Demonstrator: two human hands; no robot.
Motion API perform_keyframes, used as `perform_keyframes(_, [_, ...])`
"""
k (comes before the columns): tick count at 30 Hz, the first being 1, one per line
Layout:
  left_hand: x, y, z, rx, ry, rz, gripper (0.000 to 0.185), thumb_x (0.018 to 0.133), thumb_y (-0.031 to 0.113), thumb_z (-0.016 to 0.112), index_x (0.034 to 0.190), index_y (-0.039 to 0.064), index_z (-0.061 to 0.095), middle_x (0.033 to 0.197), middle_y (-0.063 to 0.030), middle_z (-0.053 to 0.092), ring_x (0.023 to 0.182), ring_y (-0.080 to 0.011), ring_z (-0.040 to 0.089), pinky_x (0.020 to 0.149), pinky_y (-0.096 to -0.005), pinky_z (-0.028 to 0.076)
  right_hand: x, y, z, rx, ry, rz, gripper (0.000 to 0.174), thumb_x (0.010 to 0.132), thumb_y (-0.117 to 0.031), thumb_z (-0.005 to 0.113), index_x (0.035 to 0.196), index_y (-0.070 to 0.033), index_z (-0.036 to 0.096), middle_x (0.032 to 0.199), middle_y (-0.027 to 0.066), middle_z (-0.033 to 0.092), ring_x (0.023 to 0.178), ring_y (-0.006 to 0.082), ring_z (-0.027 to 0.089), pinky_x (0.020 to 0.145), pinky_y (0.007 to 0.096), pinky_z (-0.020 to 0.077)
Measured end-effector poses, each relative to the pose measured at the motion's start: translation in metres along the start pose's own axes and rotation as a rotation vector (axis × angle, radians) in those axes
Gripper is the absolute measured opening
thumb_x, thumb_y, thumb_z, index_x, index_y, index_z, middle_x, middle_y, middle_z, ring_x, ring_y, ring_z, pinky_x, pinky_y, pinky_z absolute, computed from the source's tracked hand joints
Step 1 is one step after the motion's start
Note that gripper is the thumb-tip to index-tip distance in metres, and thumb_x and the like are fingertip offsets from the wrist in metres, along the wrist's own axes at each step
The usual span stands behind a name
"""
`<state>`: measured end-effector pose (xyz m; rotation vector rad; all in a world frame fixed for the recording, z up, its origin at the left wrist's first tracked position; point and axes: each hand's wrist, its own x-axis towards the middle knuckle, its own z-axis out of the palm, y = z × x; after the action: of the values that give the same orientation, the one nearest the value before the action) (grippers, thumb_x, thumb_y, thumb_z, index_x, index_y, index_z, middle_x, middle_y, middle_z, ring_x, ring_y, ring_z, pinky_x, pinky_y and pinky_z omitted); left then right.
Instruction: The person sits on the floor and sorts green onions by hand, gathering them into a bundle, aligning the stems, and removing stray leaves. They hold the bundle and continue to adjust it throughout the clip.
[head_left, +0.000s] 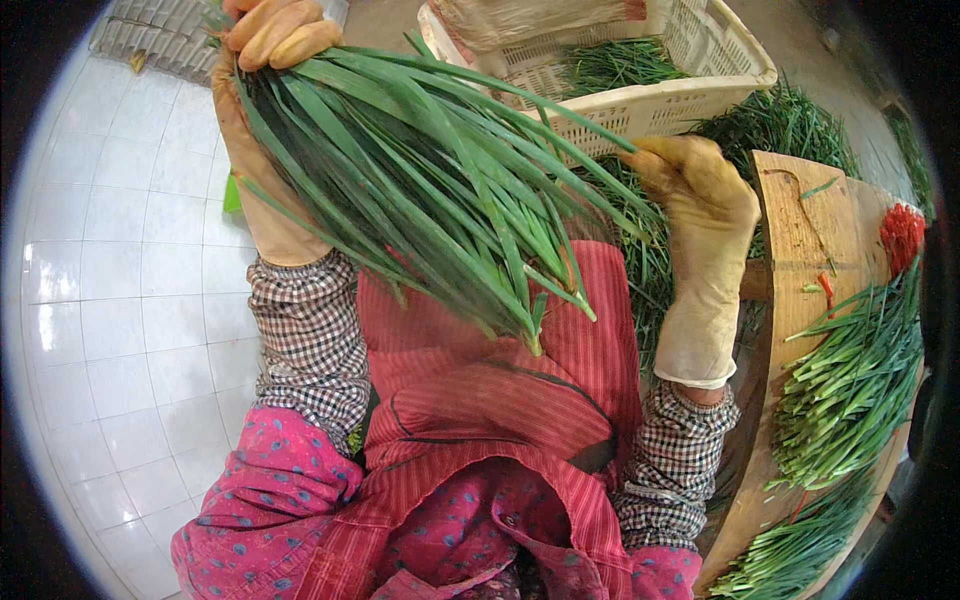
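My left hand (281, 36), in a tan rubber glove, grips a thick bunch of long flat green leaves (420, 165) that look like garlic chives. The bunch fans out to the right, and several pale stalk ends hang over my red striped apron (495, 405). At the right of the bunch, my gloved right hand (686, 176) is closed, slightly blurred, with the end of one long leaf pinched at its fingertips. Its inner fingers are partly hidden.
A cream plastic crate (720, 86) beyond the bunch holds more greens and a woven sack (525, 22). Loose greens (795, 124) lie beside it. To my right, a wooden board (806, 217) bears trimmed bundles (847, 390) and red ties (902, 236). White tiles (150, 300) are at left.
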<state>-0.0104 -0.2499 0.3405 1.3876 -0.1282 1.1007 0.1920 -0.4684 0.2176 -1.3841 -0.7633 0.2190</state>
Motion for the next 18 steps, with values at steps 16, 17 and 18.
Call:
perform_keyframes(16, [0.010, 0.005, 0.018, -0.961, -0.130, -0.311, 0.023, 0.099, 0.015, 0.053, 0.121, 0.008, 0.055, 0.102, -0.0029, 0.056, 0.106, -0.0114, 0.054, 0.103, -0.0283, 0.041, -0.062, -0.069, 0.024, 0.278, -0.185, 0.518, 0.019, 0.084, -0.004, 0.078, 0.103, 0.001, 0.077, 0.093, 0.0053, 0.075, 0.084, 0.0109, 0.066, 0.077, 0.0259, 0.0516])
perform_keyframes(17, [0.011, 0.006, 0.023, -1.085, -0.138, -0.347, 0.024, 0.098, 0.014, 0.054, 0.122, 0.008, 0.055, 0.101, -0.0026, 0.056, 0.105, -0.0111, 0.053, 0.102, -0.0281, 0.041, -0.060, -0.072, 0.029, 0.296, -0.191, 0.530, 0.019, 0.084, -0.004, 0.078, 0.102, 0.001, 0.076, 0.093, 0.0050, 0.075, 0.083, 0.0107, 0.066, 0.077, 0.0260, 0.0517])
perform_keyframes(18, [0.011, 0.006, 0.029, -1.160, -0.140, -0.359, 0.025, 0.097, 0.013, 0.055, 0.122, 0.008, 0.054, 0.100, -0.0023, 0.055, 0.104, -0.0109, 0.053, 0.101, -0.0278, 0.041, -0.059, -0.073, 0.032, 0.321, -0.196, 0.555, 0.018, 0.084, -0.004, 0.077, 0.102, 0.001, 0.076, 0.093, 0.0048, 0.075, 0.083, 0.0105, 0.066, 0.077, 0.0261, 0.0517])
